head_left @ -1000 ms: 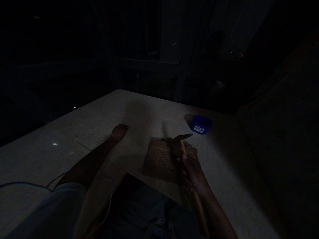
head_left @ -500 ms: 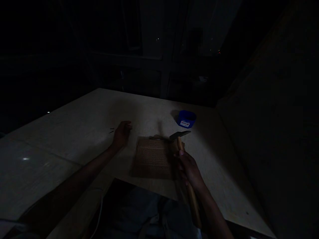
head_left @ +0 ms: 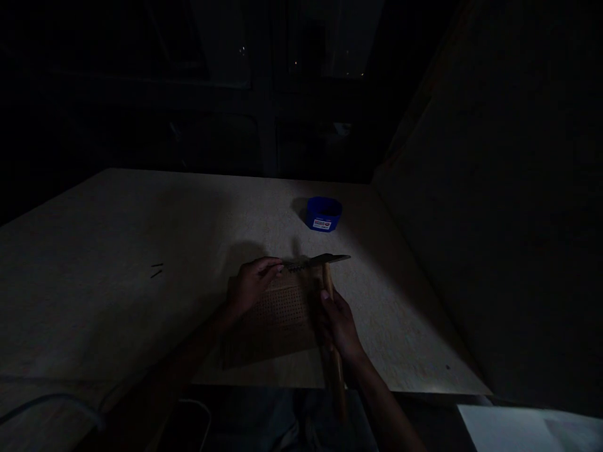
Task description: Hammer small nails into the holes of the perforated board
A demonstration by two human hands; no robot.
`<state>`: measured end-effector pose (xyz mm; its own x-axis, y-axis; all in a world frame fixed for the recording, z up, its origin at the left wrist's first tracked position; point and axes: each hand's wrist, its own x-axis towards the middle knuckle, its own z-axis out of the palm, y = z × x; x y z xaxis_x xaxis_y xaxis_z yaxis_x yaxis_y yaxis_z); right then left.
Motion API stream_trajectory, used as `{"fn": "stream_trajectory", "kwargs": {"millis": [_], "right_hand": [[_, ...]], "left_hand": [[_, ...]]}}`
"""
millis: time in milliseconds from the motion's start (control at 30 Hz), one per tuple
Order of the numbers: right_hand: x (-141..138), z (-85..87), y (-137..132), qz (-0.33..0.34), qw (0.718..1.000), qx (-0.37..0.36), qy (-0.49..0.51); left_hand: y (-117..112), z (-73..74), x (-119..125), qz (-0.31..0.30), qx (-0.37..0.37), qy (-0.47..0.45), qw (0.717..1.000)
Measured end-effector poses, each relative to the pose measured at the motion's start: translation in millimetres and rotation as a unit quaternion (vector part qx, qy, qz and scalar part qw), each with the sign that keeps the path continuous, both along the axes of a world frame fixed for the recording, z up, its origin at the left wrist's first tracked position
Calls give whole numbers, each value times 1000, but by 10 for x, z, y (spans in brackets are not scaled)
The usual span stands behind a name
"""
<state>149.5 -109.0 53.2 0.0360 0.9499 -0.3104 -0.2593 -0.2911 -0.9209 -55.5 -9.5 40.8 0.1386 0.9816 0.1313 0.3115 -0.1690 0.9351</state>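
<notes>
In my right hand (head_left: 342, 323) is a hammer (head_left: 328, 279), its wooden handle wrapped by my fingers and its dark metal head (head_left: 327, 258) over the far right part of a brown board (head_left: 277, 339). Rows of small holes cover the board's middle, and several small dark pieces (head_left: 296, 268) line its far edge. My left hand (head_left: 254, 282) is over the board's far left corner, thumb and forefinger pinched together near those dark pieces. What the pinch holds, if anything, is too dark to make out.
A blue container (head_left: 323, 215) with a white label stands behind the board. Two thin dark nail-like pieces (head_left: 156, 270) lie on the pale table (head_left: 188, 220) to the left. A wall (head_left: 447, 220) rises along the right side. A cable (head_left: 51, 398) runs at lower left.
My left hand has moved right, from the bare table to the board's far edge, and its fingers have come together. My right hand still grips the hammer. The view has shifted.
</notes>
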Motion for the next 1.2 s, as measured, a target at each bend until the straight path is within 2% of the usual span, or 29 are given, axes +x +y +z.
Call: {"fn": "stream_trajectory", "kwargs": {"millis": [167,300,433,600,733,900,1200], "right_hand": [[-25,-127,-9,-20,1000,-11,-18],[-20,-170,-31,-18,999,-15,-25],[-7,-172,-49,-22,999,-18,-30],[3,-171,-66,-13,999,-31,-10],[-1,-167,-59,-9,1000,-24,1],[-4,-171,-44,-8,1000,-10,-9],[-24,-133,-57,0,1000,-10,-23]], "left_hand": [[-6,-9,37,-12,28,45,999],[7,-63,42,-19,21,60,998],[27,-110,42,-1,19,47,999],[13,-81,34,30,46,48,997],[-3,-80,36,9,32,61,998],[0,-127,73,-2,54,96,994],[42,-200,92,-25,74,106,991]]}}
